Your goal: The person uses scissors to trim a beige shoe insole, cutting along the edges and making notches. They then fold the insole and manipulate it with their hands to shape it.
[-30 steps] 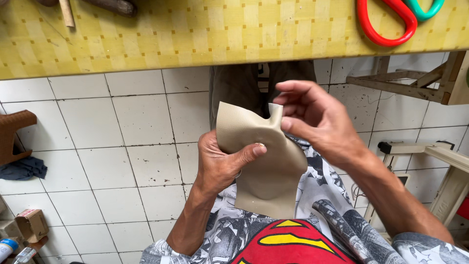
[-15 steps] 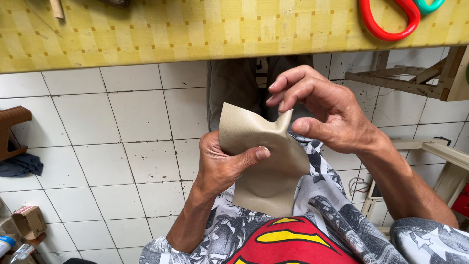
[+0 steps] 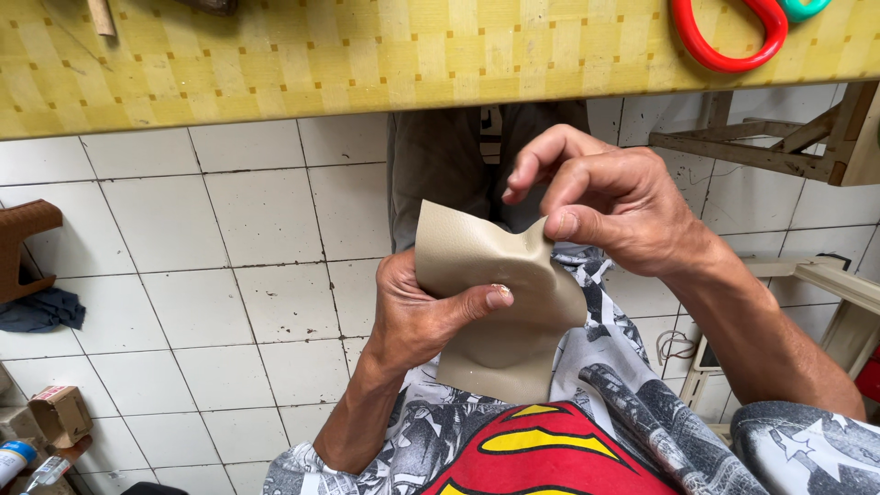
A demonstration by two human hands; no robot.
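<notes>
Both hands — left [image 3: 417, 316], right [image 3: 610, 197] — pinching beige leather piece [image 3: 500, 344], thumbs on top

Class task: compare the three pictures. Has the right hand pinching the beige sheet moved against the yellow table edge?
Yes, slightly. The right hand now sits closer under the yellow table edge than a second ago, pinching the beige sheet at its top corner.

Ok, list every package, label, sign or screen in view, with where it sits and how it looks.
Small box: on the floor at lower left, squarish, brown cardboard with a reddish top.
Tube: bottom left corner beside the box, white with a blue band.
No signs or screens in view.
</notes>
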